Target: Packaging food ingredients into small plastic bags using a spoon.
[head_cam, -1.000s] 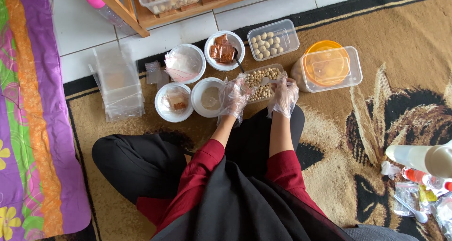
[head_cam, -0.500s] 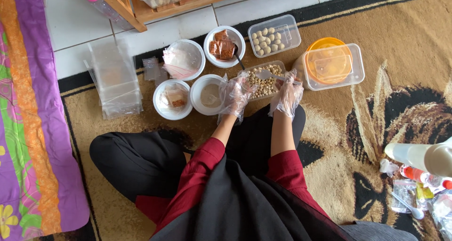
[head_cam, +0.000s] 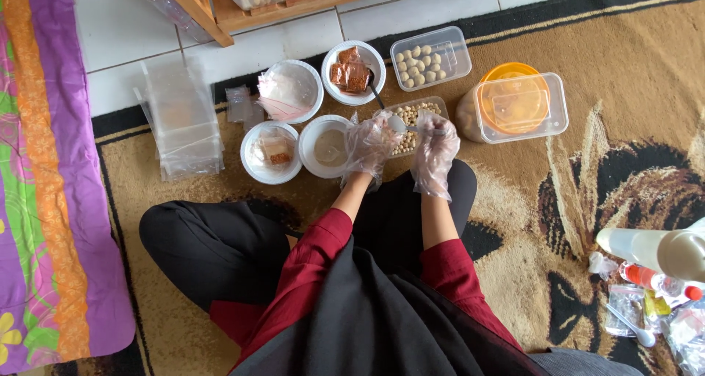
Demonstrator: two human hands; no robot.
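Plastic-gloved right hand [head_cam: 435, 150] grips a spoon [head_cam: 408, 126] over the nut tub [head_cam: 411, 119]; left hand [head_cam: 369, 145] curls loosely beside it, empty. Tub looks mostly full, bowl [head_cam: 312, 152] by the left hand nearly empty.

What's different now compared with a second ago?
Little. Both gloved hands stay over the container of nuts; the right hand now shows a spoon held across it, the left hand beside it. The bowls and lidded tub have not moved.

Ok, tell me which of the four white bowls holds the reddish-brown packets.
The far-right bowl, beside the clear tub of pale balls; the other three hold plastic wrap or paste.
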